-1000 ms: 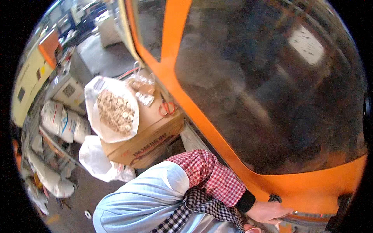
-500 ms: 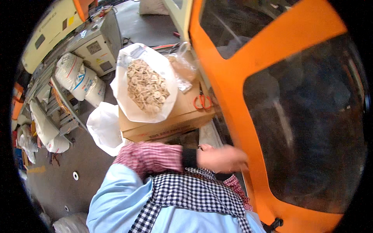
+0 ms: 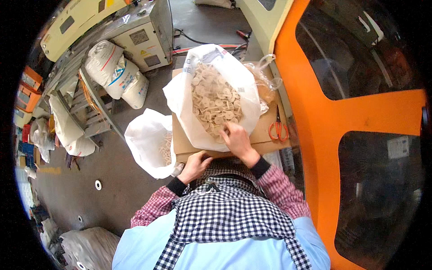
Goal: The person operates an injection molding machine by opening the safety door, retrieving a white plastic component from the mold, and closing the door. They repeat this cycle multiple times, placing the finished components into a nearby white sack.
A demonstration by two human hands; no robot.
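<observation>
A workshop floor, grey and dull, spread to the left of the cardboard box, and an orange machine panel with dark windows rose to its right. At the box's near side, the right hand reached over the edge, its bent fingertips among the lowest of the beige pieces; whether they pinched one could not be told. The left hand lay against the box's near edge, fingers loosely curled, with nothing visible in it; whether it gripped the cardboard could not be told either. The beige pieces, many of them flat and round, filled a white sack that sat on top of the box with its mouth spread wide. Behind the sack's right side, also on the box, was a clear plastic bag with something brownish inside. Red-handled scissors lay on the box's right part, blades pointing away from the person. Just left of the box a second white sack stood on the floor, pale pieces showing within. Farther left of the box were a metal frame and full white bags, and beyond its far left corner stood a grey cabinet
</observation>
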